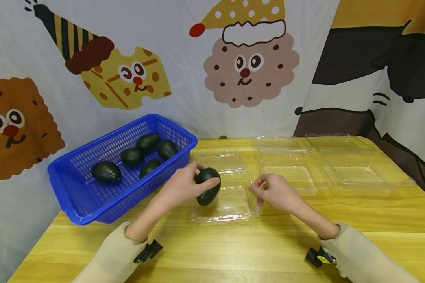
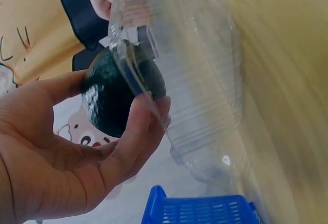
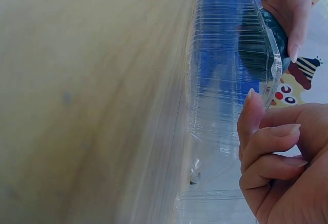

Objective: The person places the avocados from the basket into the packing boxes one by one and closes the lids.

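A dark green avocado (image 1: 208, 186) is gripped in my left hand (image 1: 184, 182), thumb on the near side and fingers around the far side. It is held over the left part of an opened clear plastic clamshell container (image 1: 233, 198), overlapping its rim in the left wrist view. My right hand (image 1: 274, 190) is at the container's right side. Its thumb and index finger pinch the rim there, the other fingers (image 3: 271, 170) curled below in the right wrist view. Several more avocados (image 1: 106, 171) lie in a blue plastic basket (image 1: 117, 206) to the left.
Two more opened clear containers (image 1: 287, 175) stand side by side at the right back of the wooden table (image 1: 241, 251). A cloth printed with cartoon figures (image 1: 184, 59) hangs behind the table. The basket stands slanted, its right end close to the middle container.
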Demonstrator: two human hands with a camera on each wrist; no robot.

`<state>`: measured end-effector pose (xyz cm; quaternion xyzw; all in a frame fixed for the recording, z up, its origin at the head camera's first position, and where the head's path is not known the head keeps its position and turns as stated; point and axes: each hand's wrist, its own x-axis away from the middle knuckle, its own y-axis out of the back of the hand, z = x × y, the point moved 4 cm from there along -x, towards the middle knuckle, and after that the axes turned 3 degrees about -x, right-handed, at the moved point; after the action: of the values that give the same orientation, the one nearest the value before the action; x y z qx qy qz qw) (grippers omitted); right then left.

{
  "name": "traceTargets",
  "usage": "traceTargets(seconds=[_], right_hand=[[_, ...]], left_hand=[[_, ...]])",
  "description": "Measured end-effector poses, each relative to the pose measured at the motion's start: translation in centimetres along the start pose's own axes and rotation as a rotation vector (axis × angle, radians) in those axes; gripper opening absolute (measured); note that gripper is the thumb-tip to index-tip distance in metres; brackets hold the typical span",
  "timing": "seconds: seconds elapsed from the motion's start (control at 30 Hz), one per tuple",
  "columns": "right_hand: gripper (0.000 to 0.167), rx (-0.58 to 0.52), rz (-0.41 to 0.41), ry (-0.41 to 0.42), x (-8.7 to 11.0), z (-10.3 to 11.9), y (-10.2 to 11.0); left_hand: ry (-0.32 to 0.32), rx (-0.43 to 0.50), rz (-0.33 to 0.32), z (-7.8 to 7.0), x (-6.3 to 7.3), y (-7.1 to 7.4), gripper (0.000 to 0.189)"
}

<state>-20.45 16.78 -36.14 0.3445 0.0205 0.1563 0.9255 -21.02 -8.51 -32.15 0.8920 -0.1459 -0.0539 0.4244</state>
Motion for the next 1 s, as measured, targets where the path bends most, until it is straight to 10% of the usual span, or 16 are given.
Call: traceTargets(seconds=[1.0], right_hand=[[0.022,-0.009,0.009,-0.023,0.0,0.0,0.1]], left_hand=[[0.004,-0.006,0.113,-0.3,-0.7,-4.3,0.066]])
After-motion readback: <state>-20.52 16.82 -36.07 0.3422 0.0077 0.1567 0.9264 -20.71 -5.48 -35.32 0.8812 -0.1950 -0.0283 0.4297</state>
